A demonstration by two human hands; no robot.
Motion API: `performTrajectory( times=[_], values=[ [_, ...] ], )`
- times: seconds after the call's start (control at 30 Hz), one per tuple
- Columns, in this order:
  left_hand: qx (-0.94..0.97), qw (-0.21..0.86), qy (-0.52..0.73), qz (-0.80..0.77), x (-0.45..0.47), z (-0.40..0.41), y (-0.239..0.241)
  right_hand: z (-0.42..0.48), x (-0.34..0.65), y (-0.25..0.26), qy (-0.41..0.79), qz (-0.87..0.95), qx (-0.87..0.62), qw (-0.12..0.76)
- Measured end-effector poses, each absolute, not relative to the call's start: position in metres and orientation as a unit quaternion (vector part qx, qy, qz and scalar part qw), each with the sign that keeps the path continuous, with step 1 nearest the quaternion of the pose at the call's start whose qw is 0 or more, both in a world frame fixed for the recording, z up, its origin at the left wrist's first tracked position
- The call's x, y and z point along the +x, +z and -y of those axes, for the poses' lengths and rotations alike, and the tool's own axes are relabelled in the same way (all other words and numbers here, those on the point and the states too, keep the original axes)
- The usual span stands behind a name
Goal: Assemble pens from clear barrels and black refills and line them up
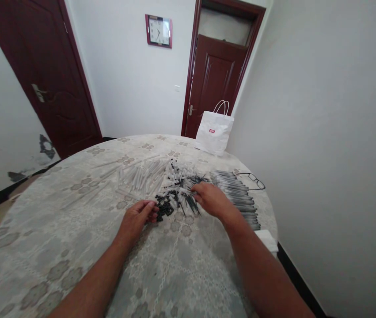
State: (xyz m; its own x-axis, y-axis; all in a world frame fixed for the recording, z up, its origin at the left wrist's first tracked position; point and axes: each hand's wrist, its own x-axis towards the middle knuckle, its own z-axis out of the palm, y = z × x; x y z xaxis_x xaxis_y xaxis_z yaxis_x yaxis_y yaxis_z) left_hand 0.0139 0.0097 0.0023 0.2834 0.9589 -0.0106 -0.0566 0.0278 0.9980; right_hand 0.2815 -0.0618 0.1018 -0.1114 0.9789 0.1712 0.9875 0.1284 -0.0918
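My left hand [140,212] is at the left edge of a heap of small black pen parts [165,207]. Its thumb and fingers are pinched together, and whatever lies between them is too small to make out. To the right, my right hand [207,197] reaches down among dark, thin pen refills [191,203], fingers bent and closed; what they grip is hidden. Small white and clear pieces [186,170] lie just beyond the hands. Translucent pen barrels [144,176] are spread out on the far left side. Beside my right forearm lies a long row of assembled-looking pens [237,194].
A round table with a patterned cloth [181,265] carries everything. Eyeglasses [252,180] lie at its right edge, near a folded white item [267,240]. A white paper bag [214,132] stands at the far edge. Walls and two dark red doors [219,75] surround it.
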Motion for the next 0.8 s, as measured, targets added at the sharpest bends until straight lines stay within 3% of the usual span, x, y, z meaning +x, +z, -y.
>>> performTrajectory(
  times=[0.17,0.4,0.8],
  values=[
    [0.565,0.566,0.430,-0.419,0.015,-0.010,0.005,0.074,0.367,0.104,-0.101,0.654,-0.748,0.051],
    [0.560,0.556,0.428,-0.440,0.017,-0.009,0.010,0.077,0.432,0.078,-0.111,0.575,-0.810,-0.023],
    [0.556,0.558,0.433,-0.437,0.017,-0.010,0.005,0.075,0.397,0.065,-0.147,0.559,-0.813,0.071]
  ],
)
